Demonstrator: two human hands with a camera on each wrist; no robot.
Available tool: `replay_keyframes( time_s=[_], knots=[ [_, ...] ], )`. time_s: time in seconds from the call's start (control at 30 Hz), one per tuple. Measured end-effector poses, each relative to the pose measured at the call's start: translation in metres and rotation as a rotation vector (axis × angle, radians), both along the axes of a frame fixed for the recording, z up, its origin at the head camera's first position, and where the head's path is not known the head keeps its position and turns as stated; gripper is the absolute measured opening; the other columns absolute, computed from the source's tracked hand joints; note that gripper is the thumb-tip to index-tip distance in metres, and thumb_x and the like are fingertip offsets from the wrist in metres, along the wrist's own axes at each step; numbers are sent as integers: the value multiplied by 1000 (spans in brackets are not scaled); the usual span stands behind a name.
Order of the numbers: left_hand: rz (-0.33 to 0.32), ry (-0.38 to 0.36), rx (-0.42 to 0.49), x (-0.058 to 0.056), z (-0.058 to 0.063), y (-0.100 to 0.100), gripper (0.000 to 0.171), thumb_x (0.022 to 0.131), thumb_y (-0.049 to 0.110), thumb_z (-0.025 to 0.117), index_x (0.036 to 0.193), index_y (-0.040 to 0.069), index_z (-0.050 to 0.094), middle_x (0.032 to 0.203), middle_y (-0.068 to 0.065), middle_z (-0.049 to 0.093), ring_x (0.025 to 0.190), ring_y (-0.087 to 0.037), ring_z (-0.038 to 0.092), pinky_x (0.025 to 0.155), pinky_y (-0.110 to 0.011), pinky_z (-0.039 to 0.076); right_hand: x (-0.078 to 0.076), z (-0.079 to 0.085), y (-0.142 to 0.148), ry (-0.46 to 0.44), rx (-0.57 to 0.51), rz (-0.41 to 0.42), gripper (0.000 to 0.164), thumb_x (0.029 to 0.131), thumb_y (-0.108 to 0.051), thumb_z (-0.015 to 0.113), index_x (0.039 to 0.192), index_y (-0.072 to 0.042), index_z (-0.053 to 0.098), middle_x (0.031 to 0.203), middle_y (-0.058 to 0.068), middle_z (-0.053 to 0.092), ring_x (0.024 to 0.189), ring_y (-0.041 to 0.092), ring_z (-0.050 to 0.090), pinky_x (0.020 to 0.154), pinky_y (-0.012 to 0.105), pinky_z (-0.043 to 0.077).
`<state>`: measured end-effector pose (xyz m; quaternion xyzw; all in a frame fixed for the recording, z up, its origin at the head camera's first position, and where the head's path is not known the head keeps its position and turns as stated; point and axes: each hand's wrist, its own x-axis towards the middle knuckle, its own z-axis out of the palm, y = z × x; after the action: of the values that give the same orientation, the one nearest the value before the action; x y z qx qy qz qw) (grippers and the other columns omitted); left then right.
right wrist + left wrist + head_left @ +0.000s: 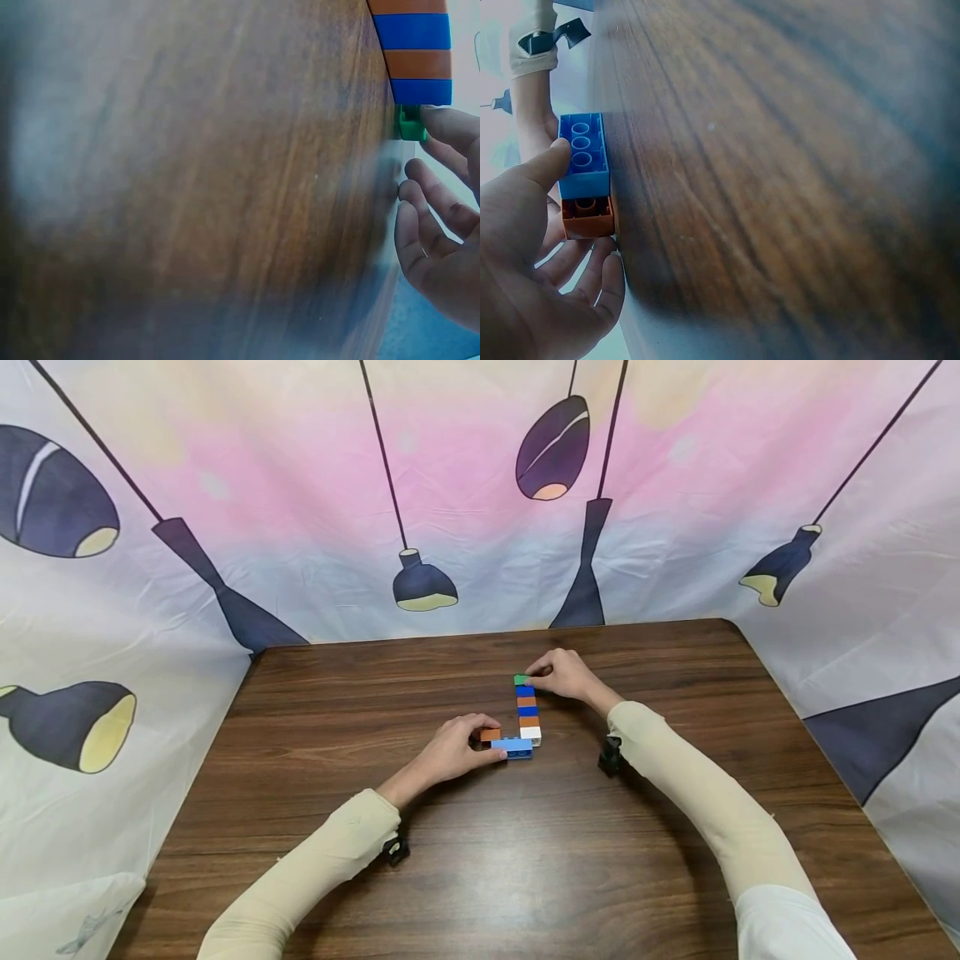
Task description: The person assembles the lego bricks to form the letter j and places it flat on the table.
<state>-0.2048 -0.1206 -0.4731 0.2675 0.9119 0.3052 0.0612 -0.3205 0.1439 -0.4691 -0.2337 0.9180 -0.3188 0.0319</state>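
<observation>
An L-shaped row of toy building bricks lies on its side on the table. My left hand holds the near end, its thumb on the light blue brick and its fingers around the orange brick. In the left wrist view, hollow tubes show in the underside of the blue brick. At the far end, my right hand pinches a small green brick between thumb and index finger. Dark blue and orange bricks alternate along the row, down to a white brick at the corner.
The dark wood table extends around the bricks on all sides. Behind it hangs a pastel cloth printed with lamps, which also covers both sides. A black wrist device sits under the right cuff, another under the left.
</observation>
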Motion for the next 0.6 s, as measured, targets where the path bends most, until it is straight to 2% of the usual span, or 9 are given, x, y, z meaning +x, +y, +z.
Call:
replay_keyframes(
  time_s=[0.4, 0.6],
  knots=[
    [-1, 3, 1, -1, 0, 0, 51, 91, 44, 78, 130, 14, 66, 113, 0, 67, 94, -14, 58, 84, -37, 50, 2, 0, 2, 1, -6, -3, 21, 96, -25, 74, 113, -13, 80, 116, 9, 75, 104, 26, 67, 89, 46, 53],
    [2, 0, -3, -2, -1, 0, 51, 91, 44, 78, 130, 14, 66, 113, 0, 67, 95, -14, 58, 85, -38, 50, 4, 1, 5, -53, -60, -36, 27, 97, -29, 73, 118, -13, 78, 120, 8, 73, 98, 24, 67, 84, 44, 53]
  ],
)
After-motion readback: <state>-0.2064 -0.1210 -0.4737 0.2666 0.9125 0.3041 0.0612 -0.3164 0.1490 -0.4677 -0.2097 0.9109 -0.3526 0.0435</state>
